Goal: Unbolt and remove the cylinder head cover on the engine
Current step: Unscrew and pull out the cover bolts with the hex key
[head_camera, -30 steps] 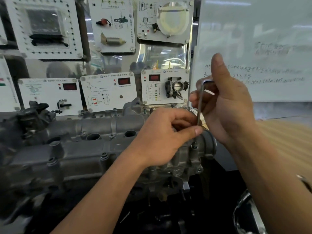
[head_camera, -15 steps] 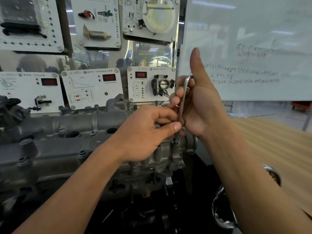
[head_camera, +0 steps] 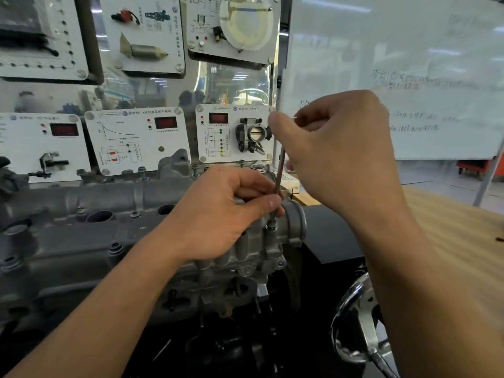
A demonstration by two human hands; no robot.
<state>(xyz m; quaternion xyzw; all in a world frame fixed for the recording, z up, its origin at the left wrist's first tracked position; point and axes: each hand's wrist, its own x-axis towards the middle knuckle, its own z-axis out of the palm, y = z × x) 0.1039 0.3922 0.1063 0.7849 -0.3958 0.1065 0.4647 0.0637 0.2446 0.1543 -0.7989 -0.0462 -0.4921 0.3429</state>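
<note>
Metal hex key [head_camera: 281, 165] stands on the right-end bolt [head_camera: 271, 226] of the cylinder head cover [head_camera: 81, 241], left hand [head_camera: 221, 214] pinching its shaft low, right hand [head_camera: 335, 154] gripping its top.

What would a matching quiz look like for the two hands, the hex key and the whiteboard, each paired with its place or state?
Things:
1. left hand
2. right hand
3. hex key
4. whiteboard

Places or states:
a. stands upright, tip down at a bolt on the cylinder head cover
b. stands at the upper right, with faint writing
c. pinches the tool's lower shaft
d. grips the tool's top end

Pairs: 1-c, 2-d, 3-a, 4-b.
</note>
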